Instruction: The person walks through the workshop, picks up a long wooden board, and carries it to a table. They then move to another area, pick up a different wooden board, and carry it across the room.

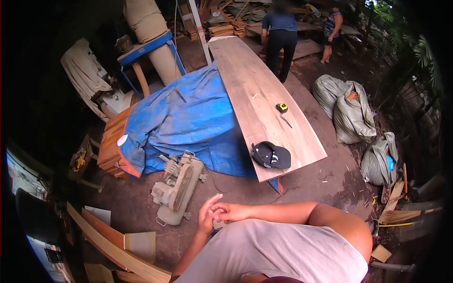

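My left hand [206,213] is raised in front of my body, its fingers stretched and apart, with nothing visible in it. Against it is my right hand [230,212], its fingers loosely bent and partly spread, holding nothing that I can see. The hands touch or overlap at the fingertips. Beyond them a dusty air compressor [180,188] stands on the floor. A long wooden slab [264,99] bears a black cap [271,155] near its close end and a yellow and black tape measure [281,108] farther up.
A blue tarp [188,118] covers a stack of reddish boards [113,137] left of the slab. Full sacks [354,113] line the right side. At the back, one person [281,37] bends beside the slab and another person [331,33] stands. Boards [113,240] lie lower left.
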`<state>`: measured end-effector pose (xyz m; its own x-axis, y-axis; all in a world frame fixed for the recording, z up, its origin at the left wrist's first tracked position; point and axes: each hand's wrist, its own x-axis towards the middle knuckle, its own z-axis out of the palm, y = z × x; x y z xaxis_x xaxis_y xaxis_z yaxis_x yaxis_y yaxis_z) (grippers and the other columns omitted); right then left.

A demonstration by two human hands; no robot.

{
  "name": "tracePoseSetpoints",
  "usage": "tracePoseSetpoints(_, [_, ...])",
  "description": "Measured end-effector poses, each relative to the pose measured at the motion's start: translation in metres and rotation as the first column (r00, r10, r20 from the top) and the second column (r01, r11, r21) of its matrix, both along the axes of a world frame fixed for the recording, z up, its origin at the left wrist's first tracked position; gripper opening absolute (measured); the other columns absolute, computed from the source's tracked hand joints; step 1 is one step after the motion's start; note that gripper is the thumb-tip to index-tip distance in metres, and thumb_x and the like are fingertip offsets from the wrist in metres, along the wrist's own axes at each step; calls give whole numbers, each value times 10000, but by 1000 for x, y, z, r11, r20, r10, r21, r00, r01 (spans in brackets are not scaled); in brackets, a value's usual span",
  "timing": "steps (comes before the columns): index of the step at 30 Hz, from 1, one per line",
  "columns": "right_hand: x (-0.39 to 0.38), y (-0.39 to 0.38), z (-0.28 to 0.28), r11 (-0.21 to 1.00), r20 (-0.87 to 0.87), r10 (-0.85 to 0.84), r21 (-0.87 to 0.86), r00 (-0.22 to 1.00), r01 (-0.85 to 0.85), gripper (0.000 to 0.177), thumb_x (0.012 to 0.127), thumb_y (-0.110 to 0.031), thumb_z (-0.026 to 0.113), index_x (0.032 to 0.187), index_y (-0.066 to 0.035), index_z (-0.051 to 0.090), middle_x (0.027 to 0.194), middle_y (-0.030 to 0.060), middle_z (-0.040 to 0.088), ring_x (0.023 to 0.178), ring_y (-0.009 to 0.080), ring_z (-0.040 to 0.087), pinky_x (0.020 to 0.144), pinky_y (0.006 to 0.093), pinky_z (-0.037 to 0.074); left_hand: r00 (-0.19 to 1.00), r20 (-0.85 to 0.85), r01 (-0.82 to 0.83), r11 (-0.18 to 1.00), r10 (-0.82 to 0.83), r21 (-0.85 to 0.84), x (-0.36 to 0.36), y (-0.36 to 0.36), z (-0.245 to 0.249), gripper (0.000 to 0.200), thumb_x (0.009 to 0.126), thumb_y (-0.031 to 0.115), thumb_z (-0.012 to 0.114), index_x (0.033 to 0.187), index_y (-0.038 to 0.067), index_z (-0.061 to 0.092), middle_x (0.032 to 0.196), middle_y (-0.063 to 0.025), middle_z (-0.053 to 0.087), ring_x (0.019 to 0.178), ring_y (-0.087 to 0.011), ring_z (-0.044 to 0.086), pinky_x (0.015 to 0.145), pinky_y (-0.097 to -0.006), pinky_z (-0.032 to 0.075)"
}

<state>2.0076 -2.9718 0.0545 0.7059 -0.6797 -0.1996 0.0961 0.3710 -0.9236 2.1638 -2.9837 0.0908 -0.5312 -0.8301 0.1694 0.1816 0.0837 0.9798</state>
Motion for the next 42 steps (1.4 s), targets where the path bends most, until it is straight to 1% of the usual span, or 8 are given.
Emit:
tracePoseSetpoints(2, [14, 3, -1, 997, 14, -72, 2, 997, 71, 405, 867, -228, 540, 1213, -76, 393, 990, 27, 533, 902, 101, 518, 746, 271, 460, 998, -70, 13, 997, -8, 73, 9, 6, 9, 802, 846, 599, 418, 1265, -82, 360, 1267, -252, 436, 1201, -304, 418, 1023, -401, 284])
tracePoseSetpoints(5, [43, 8, 12, 990, -67, -111, -100, 992, 104, 191, 865, -255, 573, 906, -81, 507, 803, -2, 534, 744, 85, 508, 641, 257, 440, 993, -109, 46, 997, -39, 58, 40, 8, -3, 826, 838, 616, 411, 1283, -75, 334, 1273, -252, 429, 1209, -304, 411, 1030, -405, 274])
tracePoseSetpoints(9, [114, 10, 23, 974, -274, 14, -213, 962, -75, 324, 864, -309, 594, 662, -91, 467, 616, -36, 481, 594, 64, 436, 549, 252, 379, 995, -98, 4, 999, 0, 50, 112, 14, -6, 844, 831, 639, 392, 1291, -66, 326, 1273, -249, 430, 1210, -313, 411, 1028, -415, 272])
tracePoseSetpoints(20, [301, 0, 43, 913, -369, 190, -275, 910, -302, 281, 890, -293, 557, 756, -47, 532, 662, -19, 519, 644, 63, 457, 583, 265, 395, 919, -88, -366, 914, 385, 175, 360, 45, -60, 732, 890, 576, 323, 1296, -32, 341, 1245, -234, 456, 1149, -323, 465, 996, -420, 307])
tracePoseSetpoints(30, [347, -38, 26, 881, -285, 309, -273, 907, -386, 245, 917, -255, 497, 866, -24, 558, 874, 44, 604, 802, 107, 558, 693, 281, 459, 915, -1, -371, 844, 403, 386, 390, 25, -136, 629, 939, 496, 267, 1313, -4, 342, 1229, -204, 484, 1122, -279, 495, 952, -376, 368])
tracePoseSetpoints(33, [354, -62, 23, 928, -163, 290, -194, 943, -319, 257, 921, -268, 491, 849, -29, 556, 853, 30, 604, 786, 98, 562, 674, 274, 464, 902, 123, -423, 795, 413, 435, 398, 22, -142, 606, 935, 502, 288, 1237, -6, 422, 1152, -168, 526, 1038, -244, 525, 891, -350, 398])
tracePoseSetpoints(36, [357, -88, 30, 897, -118, 319, -284, 940, -340, 262, 919, -278, 497, 838, -35, 551, 834, 11, 602, 750, 88, 559, 646, 262, 463, 908, -9, -343, 757, 418, 557, 411, 19, -156, 486, 937, 464, 359, 1011, 9, 513, 876, -21, 527, 772, -109, 480, 690, -271, 401])
tracePoseSetpoints(42, [345, -122, 29, 885, -18, 398, -255, 917, -390, 267, 927, -299, 480, 877, -44, 538, 834, 11, 586, 782, 76, 558, 634, 258, 466, 865, 377, -495, 696, 333, 521, 456, 10, -185, 454, 940, 439, 365, 961, 15, 526, 831, -25, 529, 744, -119, 485, 672, -288, 406])
